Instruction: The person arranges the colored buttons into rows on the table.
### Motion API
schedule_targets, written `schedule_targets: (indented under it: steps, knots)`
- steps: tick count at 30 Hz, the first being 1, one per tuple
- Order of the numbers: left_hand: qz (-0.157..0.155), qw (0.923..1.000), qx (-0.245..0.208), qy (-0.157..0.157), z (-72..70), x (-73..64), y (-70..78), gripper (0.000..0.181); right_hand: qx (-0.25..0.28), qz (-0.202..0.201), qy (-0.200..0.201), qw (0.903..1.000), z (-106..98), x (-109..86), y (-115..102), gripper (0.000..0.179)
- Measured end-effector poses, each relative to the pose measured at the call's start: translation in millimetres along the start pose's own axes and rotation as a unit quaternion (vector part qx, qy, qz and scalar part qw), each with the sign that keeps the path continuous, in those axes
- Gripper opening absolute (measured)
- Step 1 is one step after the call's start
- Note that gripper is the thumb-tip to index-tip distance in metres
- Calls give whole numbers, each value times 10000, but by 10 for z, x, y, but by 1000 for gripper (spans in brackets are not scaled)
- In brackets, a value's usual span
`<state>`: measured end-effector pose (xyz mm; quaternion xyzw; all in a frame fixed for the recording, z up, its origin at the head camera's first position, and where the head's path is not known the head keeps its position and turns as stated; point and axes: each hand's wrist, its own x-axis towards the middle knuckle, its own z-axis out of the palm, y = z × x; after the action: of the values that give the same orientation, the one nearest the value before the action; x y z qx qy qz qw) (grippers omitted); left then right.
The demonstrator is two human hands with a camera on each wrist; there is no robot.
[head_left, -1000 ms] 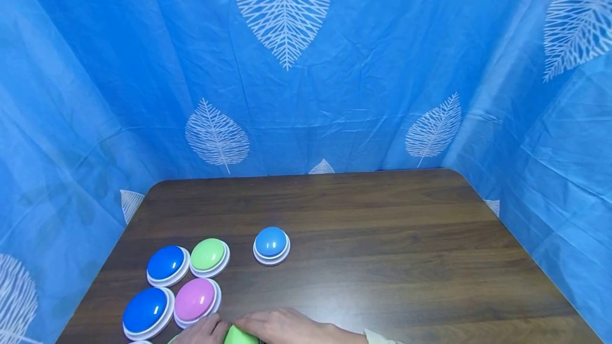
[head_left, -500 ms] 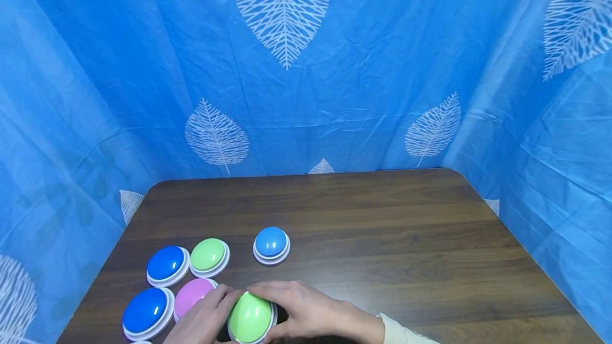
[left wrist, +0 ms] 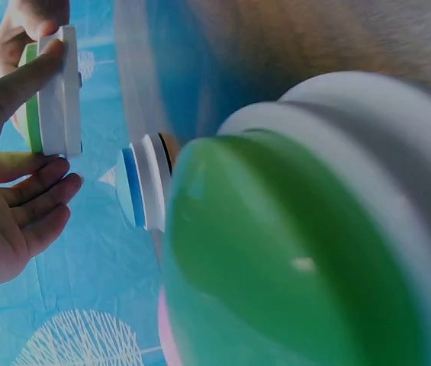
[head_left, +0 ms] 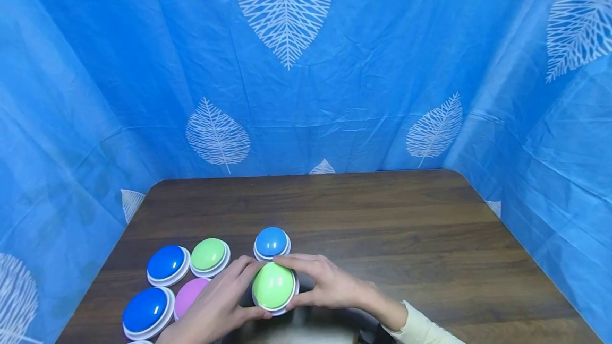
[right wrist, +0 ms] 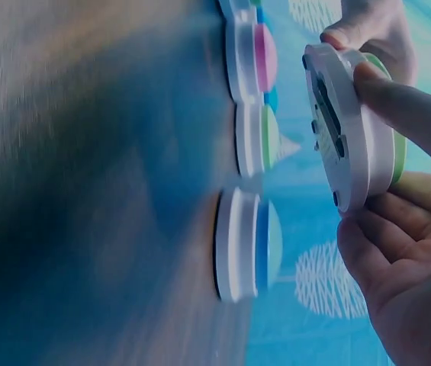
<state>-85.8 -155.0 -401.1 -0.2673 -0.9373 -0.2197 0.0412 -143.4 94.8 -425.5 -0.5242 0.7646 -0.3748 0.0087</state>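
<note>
A green dome push button [head_left: 274, 285] with a white round base is held off the table between both hands. My left hand [head_left: 217, 301] grips its left side with thumb and fingers. My right hand [head_left: 332, 284] grips the right side, thumb at the near rim and fingers at the far one. In the right wrist view the underside of the held button [right wrist: 345, 133] shows, with small dark feet and a dark slot. Just beyond it in the head view, a smaller light-blue push button [head_left: 271, 241] stands on the table, its near edge partly covered.
At the left of the brown table [head_left: 430, 238] stand two dark-blue buttons [head_left: 165, 263], a smaller green button [head_left: 207, 254] and a pink button [head_left: 188, 296], partly behind my left hand. Another green button [left wrist: 276, 252] looms large in the left wrist view. Blue leaf-patterned cloth [head_left: 334, 84] surrounds the table.
Both hands have brought the green button up from the front edge of the view, forward and to the right, near the light-blue button. The standing buttons have stayed put.
</note>
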Motion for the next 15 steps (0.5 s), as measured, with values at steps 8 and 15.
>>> schedule_targets:
  steps: [8,15]
  knots:
    - [66,9997,-104,206,78,249,94,75,143,341,235,9990,-206,-92,138,74]
    - [341,9986,-88,391,138,517,79,66,-151,423,485,9978,-303,-130,328,74]
